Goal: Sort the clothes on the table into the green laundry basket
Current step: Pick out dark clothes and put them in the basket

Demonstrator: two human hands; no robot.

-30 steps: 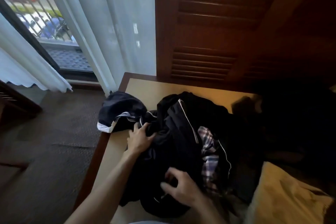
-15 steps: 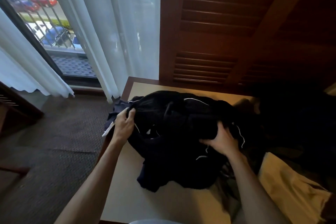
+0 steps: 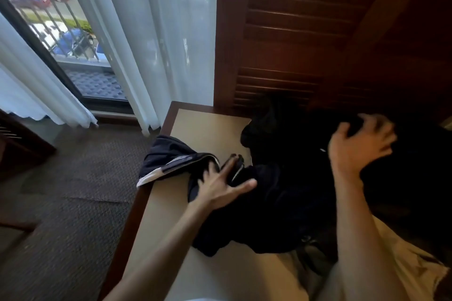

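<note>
At the table's (image 3: pixel 205 127) left edge a dark navy garment with white trim (image 3: pixel 171 161) hangs half over the side, toward the carpet (image 3: pixel 73 190). Just to its right the left hand (image 3: pixel 217 188) lies flat on the dark cloth, fingers spread wide and thumb stuck out, pressing and not pinching anything. Next comes the main pile of dark clothes (image 3: pixel 281 203), heaped from the table's middle to its back edge, against the slatted wooden doors (image 3: pixel 293 32). Further right the right hand (image 3: pixel 357 149) is raised over the pile's shadowed far side, fingers curled and apart; it is blurred, and I cannot tell whether it grips cloth or is empty. At the near right corner lies a pale tan cloth (image 3: pixel 403 264).

The green laundry basket is nowhere in view, so I cannot say where the clothes must go.

Risks, as I judge them: the navy garment sits so far over the left edge that a tug on the pile could drag it to the floor. The dark pieces are tangled, so lifting one may pull others along or scatter them.

Count: two hands, one table, one overhanging navy garment, one tan cloth, one dark pile whose separate pieces cannot be counted
</note>
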